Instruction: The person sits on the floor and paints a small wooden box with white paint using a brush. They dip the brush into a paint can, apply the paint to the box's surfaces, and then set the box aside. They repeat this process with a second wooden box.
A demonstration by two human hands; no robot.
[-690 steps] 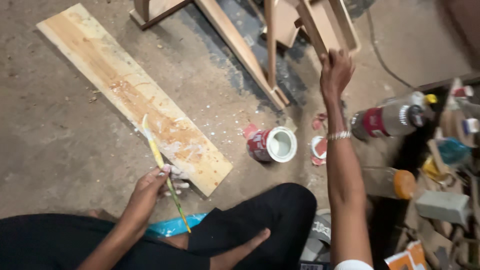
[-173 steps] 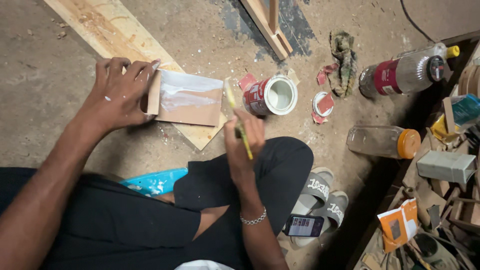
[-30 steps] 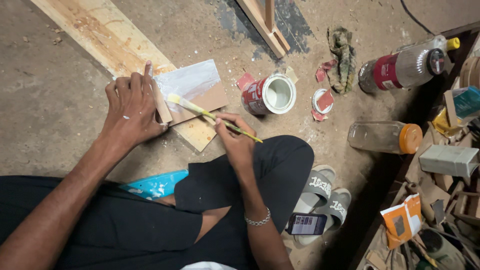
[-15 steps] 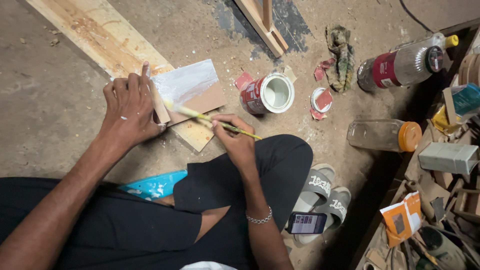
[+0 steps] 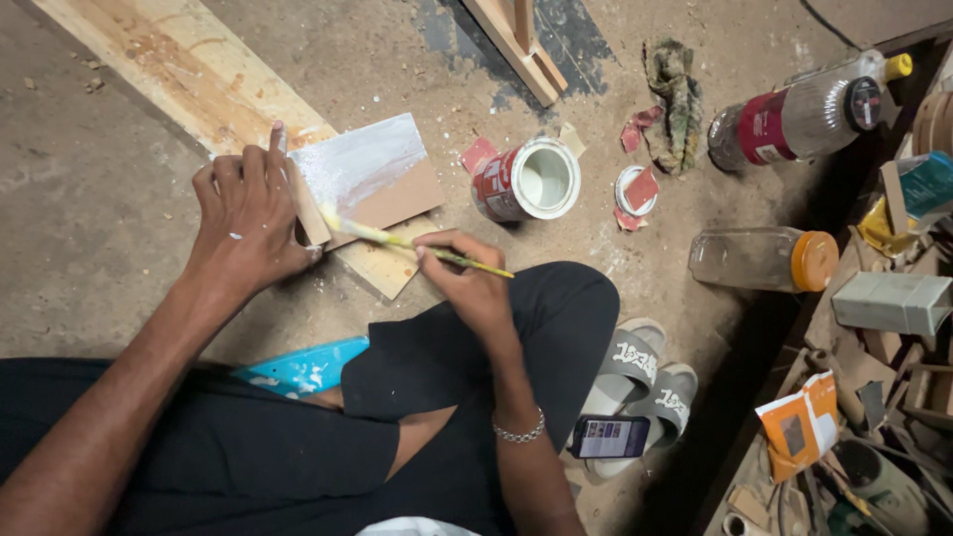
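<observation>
left hand [image 5: 248, 223] gripping small board [image 5: 367, 179] on the plank [image 5: 189, 79] | right hand [image 5: 472, 288] pinching brush [image 5: 397, 238], tip on board | red-label paint can [image 5: 526, 181] open just right of board, lid [image 5: 637, 189] beyond it

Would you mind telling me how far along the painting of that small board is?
Roughly half done: the upper part of the small board is coated white, while its lower strip shows bare brown. The right hand holds a paintbrush with its bristles at the board's left edge, and the left hand steadies it. The open paint can stands beside it.
</observation>
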